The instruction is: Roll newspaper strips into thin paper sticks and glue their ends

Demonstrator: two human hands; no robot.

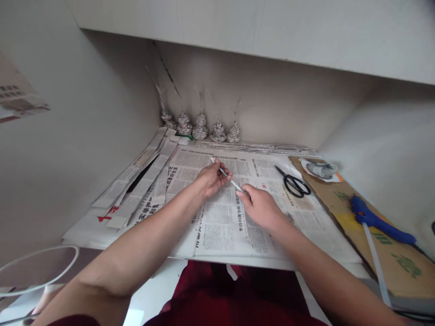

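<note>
A thin rolled newspaper tube (235,184) slants between my two hands above the newspaper-covered table. My left hand (215,178), palm turned up, pinches it near its far end, and a pale tip sticks out past the thumb. The near part sits in the closed fingers of my right hand (258,203), which hide that end. Under both hands lies a spread newspaper sheet (220,226). To the right of my right hand, black-handled scissors (296,184) rest on the paper, away from the fingers.
Several woven paper gourd shapes (200,127) stand along the back wall. Long paper tubes (265,148) lie before it. Newspaper strips (136,181) are stacked left. On cardboard (401,267) at right lie a blue glue gun (380,224) and a clear roll (321,169). A shelf (254,31) overhangs.
</note>
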